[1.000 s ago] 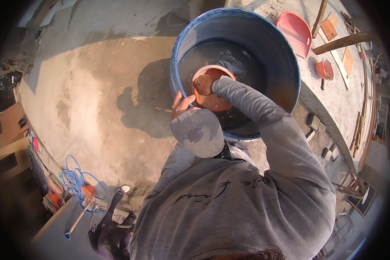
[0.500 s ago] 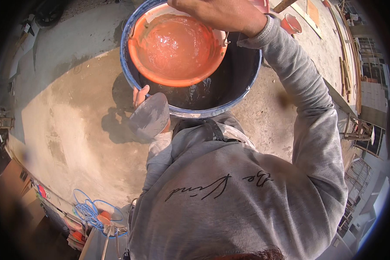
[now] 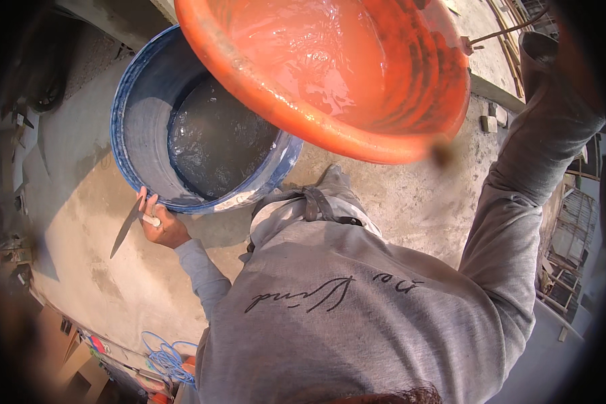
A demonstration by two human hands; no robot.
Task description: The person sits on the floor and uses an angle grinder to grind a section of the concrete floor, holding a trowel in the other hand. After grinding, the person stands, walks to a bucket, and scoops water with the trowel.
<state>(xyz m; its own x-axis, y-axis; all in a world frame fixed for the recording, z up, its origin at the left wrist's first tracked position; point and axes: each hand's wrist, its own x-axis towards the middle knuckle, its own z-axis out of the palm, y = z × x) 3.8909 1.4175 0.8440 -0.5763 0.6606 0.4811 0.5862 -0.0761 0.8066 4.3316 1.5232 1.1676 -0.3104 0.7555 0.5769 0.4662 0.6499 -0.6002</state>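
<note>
My left hand (image 3: 160,227) pinches a trowel (image 3: 126,227) beside the blue barrel (image 3: 141,114). The full orange bowl (image 3: 330,74) tips above the barrel; my right grip is hidden, so it might slip and spill.

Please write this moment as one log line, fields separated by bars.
left hand: holds metal trowel beside blue barrel | right hand: out of view, arm raised | round orange plastic basin: wet, lifted above barrel | barrel: dark water
</note>
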